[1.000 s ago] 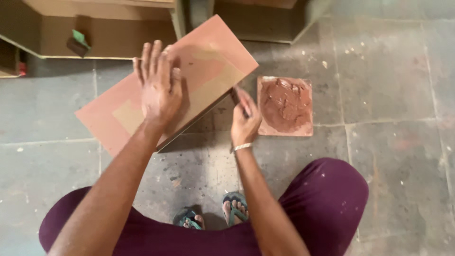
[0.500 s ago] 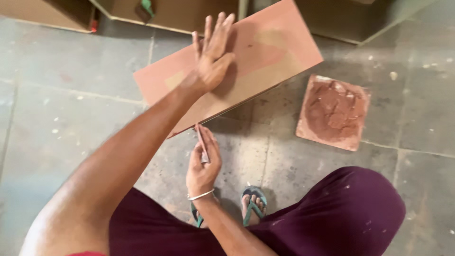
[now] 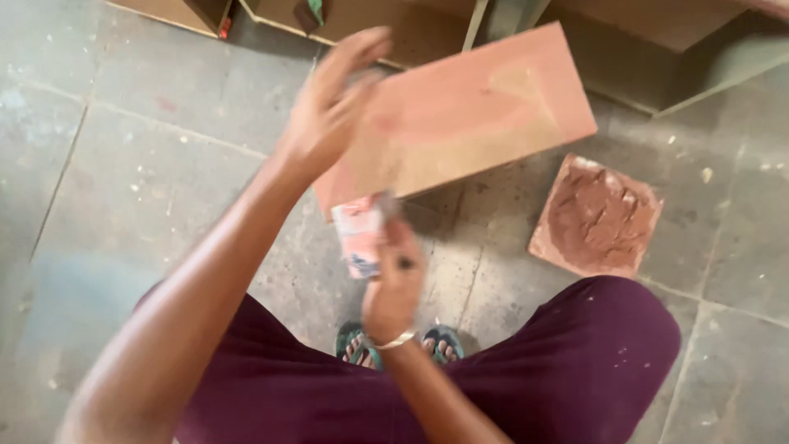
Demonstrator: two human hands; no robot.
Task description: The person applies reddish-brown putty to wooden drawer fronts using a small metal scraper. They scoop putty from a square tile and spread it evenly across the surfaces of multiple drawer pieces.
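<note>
**Scraper in right hand, left hand lifted over pink board**

Nearest: maroon trousers (image 3: 575, 370), soft cloth, knees spread, person squatting. Between the knees, two feet in green flip-flops (image 3: 399, 345) on grey stone floor (image 3: 123, 189), slabs speckled with pale spots and joined by dark seams.

Right hand (image 3: 393, 288), blurred, fingers curled shut around a small flat scraper blade (image 3: 359, 237); the blade is rectangular, smeared pink-white, held upright just below the board's near edge. Thin pale bangle on that wrist.

Left hand (image 3: 329, 115), motion-blurred, fingers stretched out and loosely apart, raised over the left end of the board; cannot tell whether it touches the surface. It holds nothing.

Rectangular board (image 3: 485, 107), flat, smooth, coated dusty pink with a yellowish patch towards the right, lies tilted across the floor ahead of the knees, its near edge casting a shadow.

To the right of the board, apart from it, a square tile (image 3: 596, 218) carrying a rough, lumpy spread of reddish-brown putty.

Farthest: plain brown wooden cabinet frames (image 3: 657, 41), open boxes, along the top edge.
</note>
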